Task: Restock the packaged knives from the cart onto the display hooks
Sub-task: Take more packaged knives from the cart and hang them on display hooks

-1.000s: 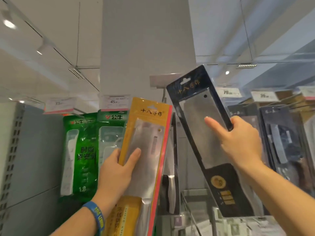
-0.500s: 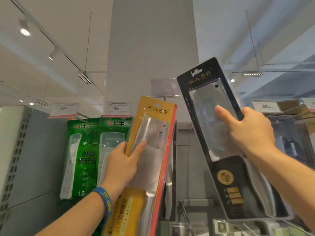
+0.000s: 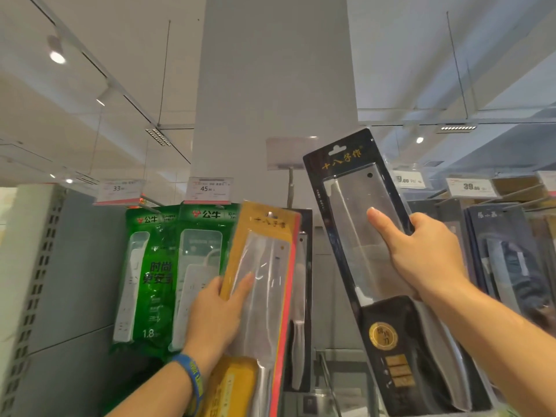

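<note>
At the hook wall, head view: both my arms are raised toward the hanging stock in front of a grey pillar point(image 3: 276, 85).
Left hand point(image 3: 216, 320): clamped on the yellow knife pack point(image 3: 270, 224); thumb flat on its clear front, other fingers round the left edge.
Yellow knife pack: near upright, top leaning slightly right, just right of the green packs; can't tell if its hang hole sits on a hook.
Right hand point(image 3: 421, 254): clamped on the black knife pack point(image 3: 340, 164); thumb pressed on the clear window, fingers curled over the right edge.
Black knife pack: tilted, top leaning left, held up in the air; its top corner is just beside the clear tag holder point(image 3: 290, 153); blade shows through the window, gold seal low on the card.
Hands: well apart, one pack each.
Wristband point(image 3: 189, 377): blue, on my left wrist.
Green packs point(image 3: 150, 266): two power-strip packs hanging side by side, left of the yellow pack.
Price tags point(image 3: 209, 189): one reads 45, over the green packs; another to its left reads 33.
Hanging knife pack point(image 3: 302, 296): dark card behind the yellow pack, mostly hidden.
Right-side stock point(image 3: 505, 260): dark knife packs hanging in rows, blurred.
</note>
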{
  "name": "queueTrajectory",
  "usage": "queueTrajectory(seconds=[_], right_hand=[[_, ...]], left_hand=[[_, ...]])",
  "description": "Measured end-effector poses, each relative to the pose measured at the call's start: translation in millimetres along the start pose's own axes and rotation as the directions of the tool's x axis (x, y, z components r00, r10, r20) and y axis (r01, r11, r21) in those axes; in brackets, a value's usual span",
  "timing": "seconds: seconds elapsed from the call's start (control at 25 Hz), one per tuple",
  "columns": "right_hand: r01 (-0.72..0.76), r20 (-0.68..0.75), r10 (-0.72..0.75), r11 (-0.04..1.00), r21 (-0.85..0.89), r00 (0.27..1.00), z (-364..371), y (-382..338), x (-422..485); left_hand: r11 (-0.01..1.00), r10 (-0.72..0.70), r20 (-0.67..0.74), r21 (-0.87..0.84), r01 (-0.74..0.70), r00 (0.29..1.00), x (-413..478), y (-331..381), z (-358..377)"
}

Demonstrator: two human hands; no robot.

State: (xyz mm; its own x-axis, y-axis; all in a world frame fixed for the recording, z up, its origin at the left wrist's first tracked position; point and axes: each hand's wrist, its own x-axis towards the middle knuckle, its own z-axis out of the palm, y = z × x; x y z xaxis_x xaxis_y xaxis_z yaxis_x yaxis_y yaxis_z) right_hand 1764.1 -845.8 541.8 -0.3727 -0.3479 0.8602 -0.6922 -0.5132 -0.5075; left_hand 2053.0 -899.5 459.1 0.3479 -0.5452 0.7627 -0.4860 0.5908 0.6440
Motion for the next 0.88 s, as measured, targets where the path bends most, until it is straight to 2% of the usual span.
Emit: queueTrajectory(seconds=[0.08, 0.24, 0.4, 0.48, 0.72, 0.88], right_hand=[[0.012, -0.033, -0.012, 1.000, 0.010, 0.999, 1.5, 2.6, 0.7], [-0.002, -0.007, 0.003, 0.999, 0.047, 1.000, 3.7, -3.4, 5.0], [0.000, 0.004, -0.001, 0.998, 0.068, 1.000, 7.9, -6.8, 3.5], [-0.001, 0.004, 0.000, 0.998, 0.065, 1.000, 8.3, -8.2, 1.7], [-0.057, -0.026, 0.059, 0.997, 0.056, 0.998, 6.8, -4.3, 5.0], [-0.113, 0.006, 0.113, 0.993, 0.046, 0.994, 1.4, -6.2, -1.4]], left_hand=[[0.998, 0.056, -0.032, -0.019, -0.057, 0.998, -4.6, 0.0, -3.6], [0.984, 0.158, 0.003, -0.081, -0.157, 0.987, 9.1, 25.7, 6.9], [0.990, 0.112, 0.064, -0.090, -0.106, 0.992, 18.0, 29.8, 18.8], [0.991, 0.134, 0.082, -0.033, -0.131, 0.988, 15.2, 23.3, 21.3], [0.997, 0.082, 0.116, -0.002, -0.083, 0.990, 20.7, 13.2, 23.6], [0.996, 0.058, 0.134, 0.056, -0.066, 0.989, 17.5, 18.8, 20.5]])
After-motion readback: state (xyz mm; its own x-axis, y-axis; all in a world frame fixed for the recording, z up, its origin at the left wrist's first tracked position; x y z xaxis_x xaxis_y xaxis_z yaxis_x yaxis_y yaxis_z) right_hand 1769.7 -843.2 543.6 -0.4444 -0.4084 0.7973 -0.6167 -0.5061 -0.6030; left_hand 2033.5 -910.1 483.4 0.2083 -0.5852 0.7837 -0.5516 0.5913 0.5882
